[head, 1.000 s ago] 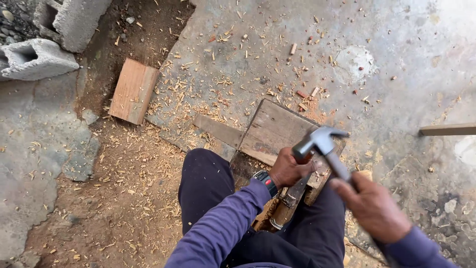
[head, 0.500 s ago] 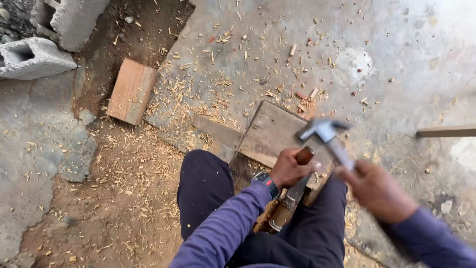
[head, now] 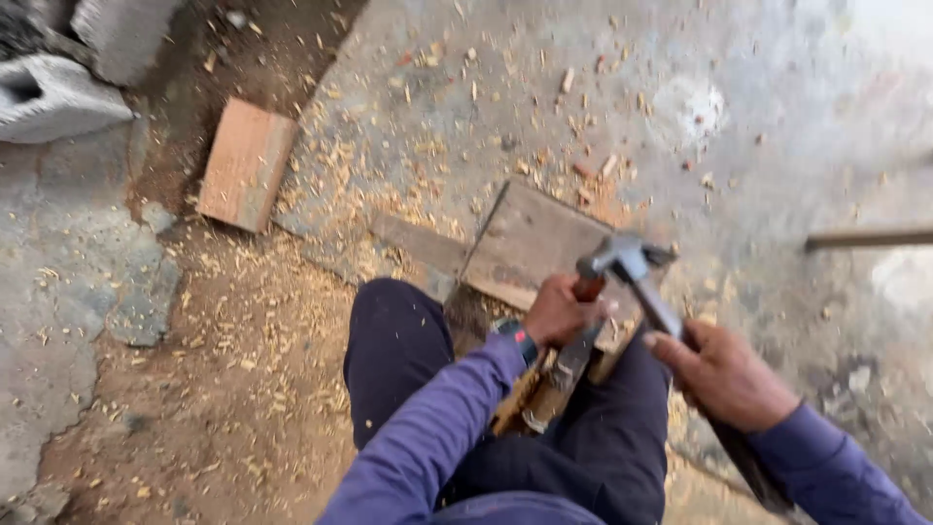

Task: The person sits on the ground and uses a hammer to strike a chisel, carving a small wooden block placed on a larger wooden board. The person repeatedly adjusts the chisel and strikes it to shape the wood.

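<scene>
i'm seeing the right hand [head: 727,374], fingers clamped on the hammer [head: 632,267], hanging its head just above the left hand [head: 559,309] gripping the red-handled chisel [head: 573,340].

Left hand [head: 556,313] is closed in a fist between the knees; right hand [head: 724,374] is clenched, forearm raised alongside.

Long purple sleeves cover both arms to the wrists. Left hand [head: 557,309] bare, dark watch [head: 517,337] with red-edged band just behind it. Right hand [head: 724,374] bare. Dark navy trousers [head: 398,355], flecked with sawdust.
</scene>
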